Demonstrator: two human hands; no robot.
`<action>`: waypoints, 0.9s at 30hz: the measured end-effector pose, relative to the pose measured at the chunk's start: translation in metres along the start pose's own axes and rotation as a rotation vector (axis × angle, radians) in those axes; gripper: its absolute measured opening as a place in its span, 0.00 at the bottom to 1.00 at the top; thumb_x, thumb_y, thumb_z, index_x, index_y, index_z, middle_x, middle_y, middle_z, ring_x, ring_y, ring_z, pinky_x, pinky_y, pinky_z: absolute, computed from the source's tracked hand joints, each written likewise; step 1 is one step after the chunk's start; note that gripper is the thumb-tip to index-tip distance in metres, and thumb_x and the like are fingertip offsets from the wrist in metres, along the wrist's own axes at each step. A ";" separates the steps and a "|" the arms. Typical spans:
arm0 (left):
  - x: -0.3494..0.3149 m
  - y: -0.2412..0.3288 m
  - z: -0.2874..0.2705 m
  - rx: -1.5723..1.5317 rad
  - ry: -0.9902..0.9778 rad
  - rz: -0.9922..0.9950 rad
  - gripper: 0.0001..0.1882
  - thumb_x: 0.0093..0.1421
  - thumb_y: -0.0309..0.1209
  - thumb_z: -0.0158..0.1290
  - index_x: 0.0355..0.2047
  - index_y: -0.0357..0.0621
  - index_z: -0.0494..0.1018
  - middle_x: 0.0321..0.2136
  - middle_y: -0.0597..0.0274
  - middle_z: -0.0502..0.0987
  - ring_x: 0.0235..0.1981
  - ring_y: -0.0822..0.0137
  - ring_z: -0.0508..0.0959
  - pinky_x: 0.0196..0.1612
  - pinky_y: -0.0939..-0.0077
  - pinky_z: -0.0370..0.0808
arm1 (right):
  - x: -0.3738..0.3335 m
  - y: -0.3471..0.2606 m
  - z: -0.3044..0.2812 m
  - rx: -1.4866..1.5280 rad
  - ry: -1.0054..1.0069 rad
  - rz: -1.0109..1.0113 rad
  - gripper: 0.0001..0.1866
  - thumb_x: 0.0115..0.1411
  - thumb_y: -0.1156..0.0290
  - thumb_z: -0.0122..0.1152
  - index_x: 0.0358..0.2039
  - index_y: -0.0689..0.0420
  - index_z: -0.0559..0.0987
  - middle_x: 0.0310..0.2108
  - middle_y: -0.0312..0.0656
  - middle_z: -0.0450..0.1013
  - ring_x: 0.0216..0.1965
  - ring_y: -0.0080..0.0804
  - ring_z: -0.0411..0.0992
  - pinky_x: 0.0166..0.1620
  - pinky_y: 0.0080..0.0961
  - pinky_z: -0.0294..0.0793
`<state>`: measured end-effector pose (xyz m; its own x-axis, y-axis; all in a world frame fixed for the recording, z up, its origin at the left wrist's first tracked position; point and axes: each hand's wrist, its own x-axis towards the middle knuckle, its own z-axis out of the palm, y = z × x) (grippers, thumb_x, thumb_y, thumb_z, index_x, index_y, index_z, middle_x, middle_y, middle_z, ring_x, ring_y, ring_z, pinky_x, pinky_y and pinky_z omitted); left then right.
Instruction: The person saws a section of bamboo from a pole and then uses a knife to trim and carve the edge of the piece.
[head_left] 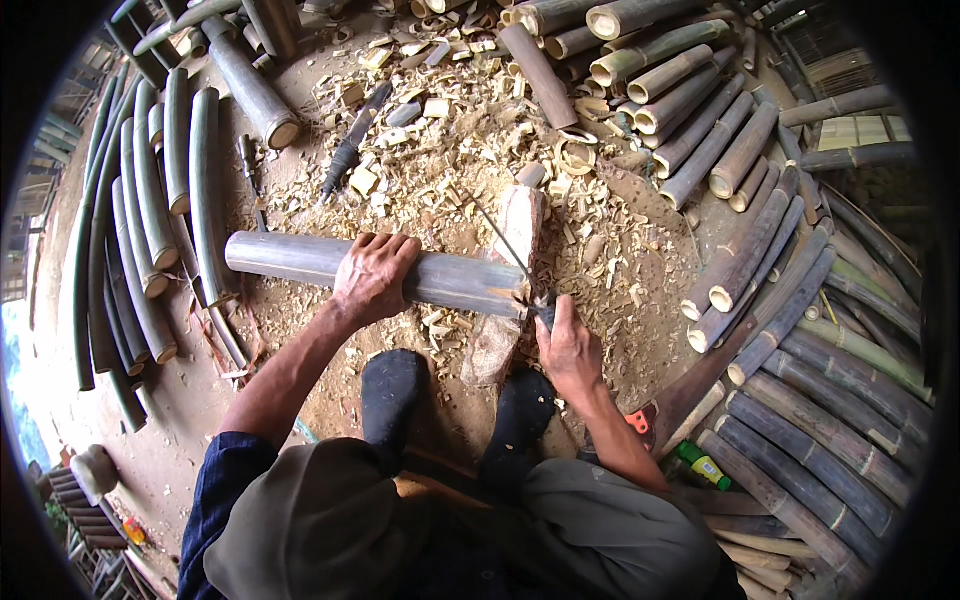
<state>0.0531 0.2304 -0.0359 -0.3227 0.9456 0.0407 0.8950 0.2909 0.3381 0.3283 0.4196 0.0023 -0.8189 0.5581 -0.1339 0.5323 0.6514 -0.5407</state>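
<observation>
A grey-brown bamboo pole section (455,278) lies crosswise in front of me, its right end resting over a pale wooden block (518,222). My left hand (375,275) is wrapped over the pole from above, near its middle. The pole's right end looks ragged and split. At that end my right hand (570,350) is closed round the dark handle of a knife (498,232). Its long, thin blade, seen nearly edge-on, slants up and to the left across the block. Where blade and handle meet the pole end, the exact contact is hard to make out.
Wood chips (440,150) cover the ground, with a dark-handled blade (355,145) among them. Bamboo sections (130,220) stand in rows at the left; more bamboo poles (820,400) are piled at the right. A green bottle (703,467) lies beside a saw with an orange-red handle (638,422).
</observation>
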 end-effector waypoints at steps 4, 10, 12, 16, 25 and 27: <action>-0.006 -0.006 0.005 -0.019 0.006 -0.015 0.26 0.45 0.29 0.65 0.47 0.44 0.72 0.42 0.54 0.79 0.48 0.51 0.80 0.55 0.54 0.73 | 0.007 -0.025 -0.021 0.021 -0.022 -0.012 0.14 0.68 0.68 0.62 0.46 0.61 0.69 0.32 0.57 0.77 0.29 0.56 0.80 0.30 0.46 0.78; 0.000 -0.002 -0.003 0.001 0.007 0.000 0.26 0.44 0.29 0.65 0.46 0.44 0.73 0.39 0.54 0.79 0.45 0.51 0.80 0.54 0.55 0.74 | 0.001 -0.028 -0.026 0.059 0.043 -0.085 0.15 0.68 0.68 0.63 0.47 0.60 0.69 0.33 0.55 0.78 0.27 0.54 0.80 0.28 0.45 0.80; 0.006 0.000 -0.010 0.004 -0.098 -0.029 0.28 0.44 0.33 0.69 0.46 0.44 0.71 0.43 0.55 0.78 0.50 0.53 0.79 0.57 0.54 0.72 | 0.016 -0.013 -0.001 -0.141 0.015 0.017 0.14 0.69 0.67 0.62 0.47 0.60 0.68 0.33 0.56 0.78 0.26 0.57 0.79 0.28 0.48 0.80; -0.005 -0.008 0.000 0.016 -0.047 -0.040 0.27 0.47 0.32 0.67 0.47 0.44 0.71 0.43 0.55 0.78 0.50 0.53 0.78 0.56 0.54 0.72 | 0.012 -0.023 -0.023 0.044 -0.069 0.007 0.16 0.69 0.66 0.62 0.47 0.61 0.67 0.34 0.60 0.77 0.29 0.61 0.79 0.29 0.51 0.77; 0.003 0.000 -0.004 0.010 0.050 0.005 0.27 0.45 0.28 0.64 0.49 0.42 0.73 0.42 0.53 0.80 0.47 0.51 0.80 0.55 0.54 0.74 | 0.018 0.019 -0.008 -0.051 -0.162 0.107 0.17 0.70 0.65 0.60 0.51 0.61 0.68 0.29 0.61 0.78 0.31 0.66 0.79 0.33 0.54 0.77; -0.011 -0.005 0.007 0.032 0.141 0.016 0.30 0.44 0.29 0.65 0.50 0.42 0.73 0.45 0.52 0.80 0.48 0.51 0.80 0.57 0.54 0.73 | 0.016 0.005 -0.017 0.003 -0.185 0.085 0.18 0.69 0.63 0.61 0.47 0.63 0.67 0.30 0.61 0.78 0.31 0.68 0.78 0.31 0.56 0.76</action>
<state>0.0544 0.2193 -0.0450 -0.3468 0.9208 0.1786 0.9090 0.2831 0.3059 0.3214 0.4398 0.0116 -0.7964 0.5070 -0.3295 0.6010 0.6038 -0.5237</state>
